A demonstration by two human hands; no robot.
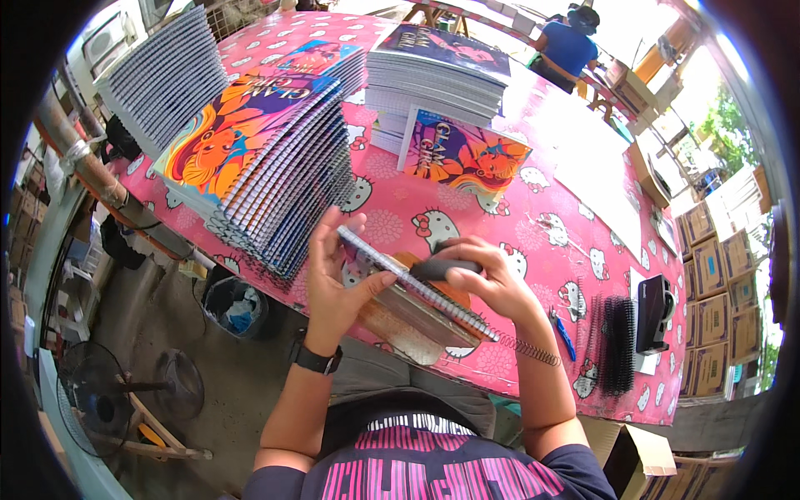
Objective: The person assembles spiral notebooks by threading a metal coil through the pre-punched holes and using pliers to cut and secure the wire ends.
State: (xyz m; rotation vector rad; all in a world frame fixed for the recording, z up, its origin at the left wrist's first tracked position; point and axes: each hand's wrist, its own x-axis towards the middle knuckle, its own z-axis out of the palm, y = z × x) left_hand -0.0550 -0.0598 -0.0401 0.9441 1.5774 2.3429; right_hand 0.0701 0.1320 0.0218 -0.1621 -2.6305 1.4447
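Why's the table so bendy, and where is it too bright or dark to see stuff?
In the head view, the wide fisheye lens curves the table edges and blackens the corners; also in the head view, daylight glares white around the leaves at right, the floor at lower left is dim, and the notebook by the left hand looks fairly clear.

Strong daylight from beyond pink table [540, 287]; its far-right part near-white. Foliage [727, 125] right of table washed out. Floor [223, 371] left of table dimmer. Table's edges bowed; frame corners black.
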